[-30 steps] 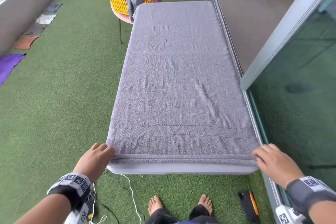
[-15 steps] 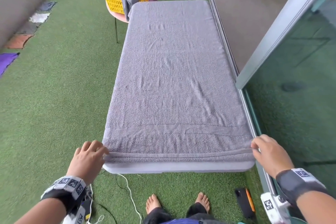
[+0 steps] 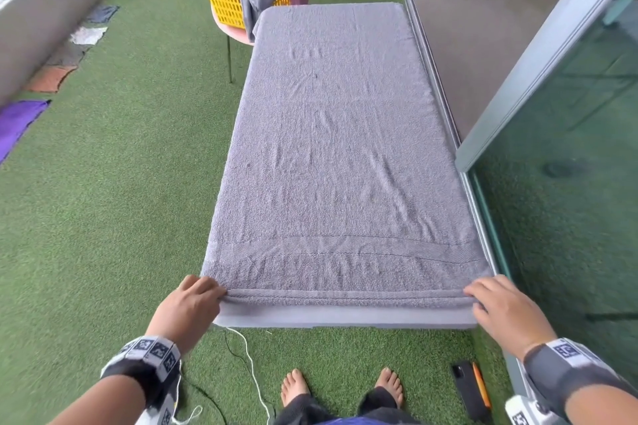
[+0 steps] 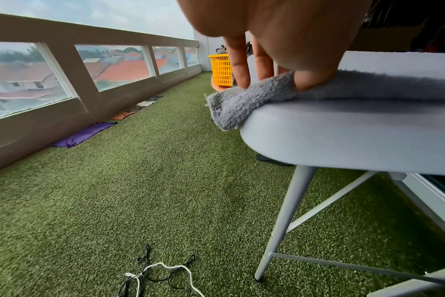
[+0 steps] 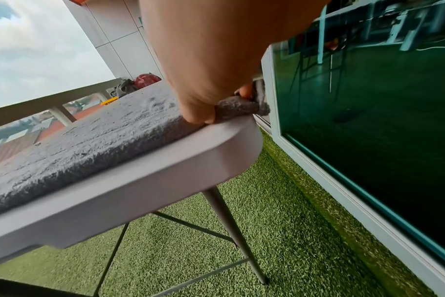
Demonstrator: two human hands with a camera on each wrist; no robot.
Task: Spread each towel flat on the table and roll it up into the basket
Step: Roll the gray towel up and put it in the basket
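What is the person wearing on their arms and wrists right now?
Both forearms are bare, with no sleeves. The left hand has a dark wrist strap carrying white blocks printed with black square markers. The right hand has a dark grey wrist band with a similar marker, and a white marked unit below it.

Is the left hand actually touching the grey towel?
Touching. In the left wrist view the left hand pinches the grey towel corner at the table edge.
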